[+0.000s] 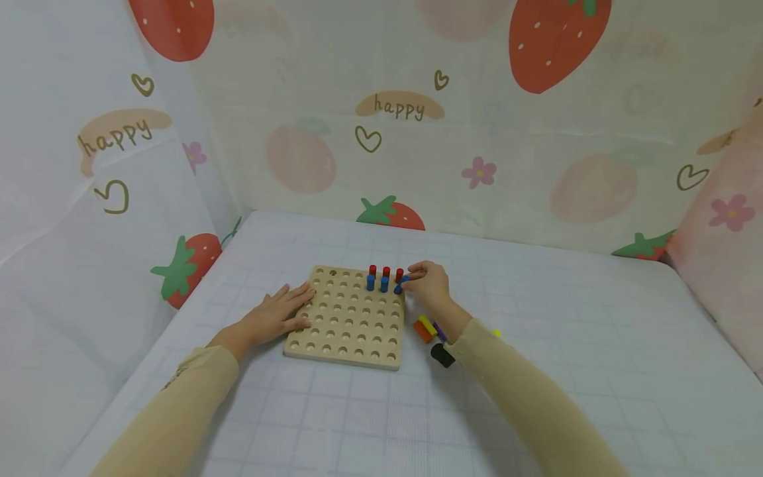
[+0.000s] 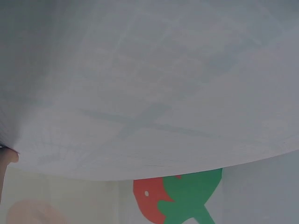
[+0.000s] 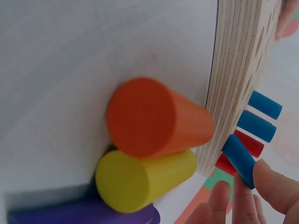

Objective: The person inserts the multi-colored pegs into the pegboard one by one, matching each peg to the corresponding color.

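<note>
A wooden pegboard (image 1: 353, 344) with rows of round holes lies on the table. Flat along its left edge rests my left hand (image 1: 271, 319), fingers spread, some of them over the board. My right hand (image 1: 430, 285) pinches a blue peg (image 3: 240, 156) between thumb and fingers at the board's back right. That peg leans, its lower end right at the board's surface. Beside it two blue pegs (image 1: 384, 285) stand upright, and behind them three red pegs (image 1: 386, 271) fill holes of the back row. The left wrist view catches only a fingertip (image 2: 10, 155).
Right of the board lie loose pegs: an orange peg (image 3: 140, 116), a yellow peg (image 3: 126, 182) and a purple peg (image 3: 84, 212). Nearer is a black piece (image 1: 442, 356). Another yellow piece (image 1: 497, 333) peeks past the right sleeve. A strawberry-print curtain (image 1: 399, 159) surrounds the table.
</note>
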The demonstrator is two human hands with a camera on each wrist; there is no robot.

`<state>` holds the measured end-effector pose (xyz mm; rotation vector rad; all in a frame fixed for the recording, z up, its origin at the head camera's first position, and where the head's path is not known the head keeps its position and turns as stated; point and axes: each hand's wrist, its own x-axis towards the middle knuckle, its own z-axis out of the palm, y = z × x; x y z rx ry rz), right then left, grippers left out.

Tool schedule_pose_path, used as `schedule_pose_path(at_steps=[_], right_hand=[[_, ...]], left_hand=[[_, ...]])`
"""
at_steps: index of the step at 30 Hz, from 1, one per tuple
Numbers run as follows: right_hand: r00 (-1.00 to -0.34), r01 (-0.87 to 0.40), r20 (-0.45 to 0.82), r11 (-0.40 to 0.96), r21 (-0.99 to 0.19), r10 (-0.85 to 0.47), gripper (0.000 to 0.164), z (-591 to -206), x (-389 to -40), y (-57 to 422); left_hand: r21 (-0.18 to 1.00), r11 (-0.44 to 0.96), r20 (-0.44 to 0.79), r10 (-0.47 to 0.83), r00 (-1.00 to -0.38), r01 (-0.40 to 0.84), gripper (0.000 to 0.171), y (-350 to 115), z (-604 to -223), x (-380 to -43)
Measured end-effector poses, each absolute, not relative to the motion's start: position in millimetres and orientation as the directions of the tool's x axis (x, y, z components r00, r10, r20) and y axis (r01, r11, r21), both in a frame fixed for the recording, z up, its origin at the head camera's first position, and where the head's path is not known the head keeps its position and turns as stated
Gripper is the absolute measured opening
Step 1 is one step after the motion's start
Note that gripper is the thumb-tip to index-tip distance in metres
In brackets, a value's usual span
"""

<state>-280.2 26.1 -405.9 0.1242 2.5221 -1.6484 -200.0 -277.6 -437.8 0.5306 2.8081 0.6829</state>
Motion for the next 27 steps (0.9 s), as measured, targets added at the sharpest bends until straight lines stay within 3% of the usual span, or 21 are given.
schedule_pose_path(at_steps=[11,27], right_hand=[[-0.982,0.167,-0.188,0.378,-0.911,-0.02,0.022,-402.9,-277.1,19.4],[-0.964,0.24,-0.265,0.327,-0.914,-0.033,0.025,-403.7,-275.9,25.1]], left_hand=[[0.48,0.826,-0.106,0.389,-0.915,0.296,0.072,-278.8,-437.8,-198.6],[0.469,0.827,-0.099,0.397,-0.912,0.309,0.071,-279.0,-438.9,-199.1]])
